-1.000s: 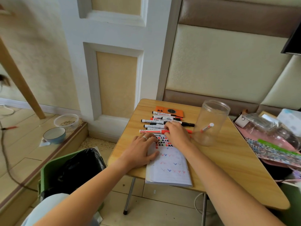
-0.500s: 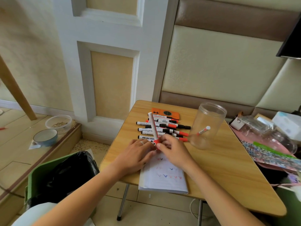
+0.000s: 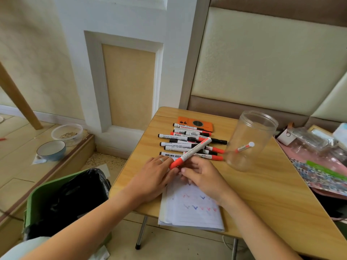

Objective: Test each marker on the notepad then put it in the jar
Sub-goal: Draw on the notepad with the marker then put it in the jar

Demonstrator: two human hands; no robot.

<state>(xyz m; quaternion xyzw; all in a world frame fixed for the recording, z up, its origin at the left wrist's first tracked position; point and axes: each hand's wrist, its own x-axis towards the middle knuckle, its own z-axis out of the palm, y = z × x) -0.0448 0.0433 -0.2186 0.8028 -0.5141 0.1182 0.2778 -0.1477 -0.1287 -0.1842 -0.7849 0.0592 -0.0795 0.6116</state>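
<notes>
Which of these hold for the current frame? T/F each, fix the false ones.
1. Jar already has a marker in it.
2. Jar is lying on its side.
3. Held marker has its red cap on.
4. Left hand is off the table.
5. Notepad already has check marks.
1. True. One marker leans inside the jar.
2. False. The jar stands upright, mouth up.
3. True. The red-capped marker is capped, cap end at the hands; the right hand grips it.
4. False. The left hand rests on the notepad, fingers at the cap.
5. True. Red and blue check marks show on the page.
</notes>
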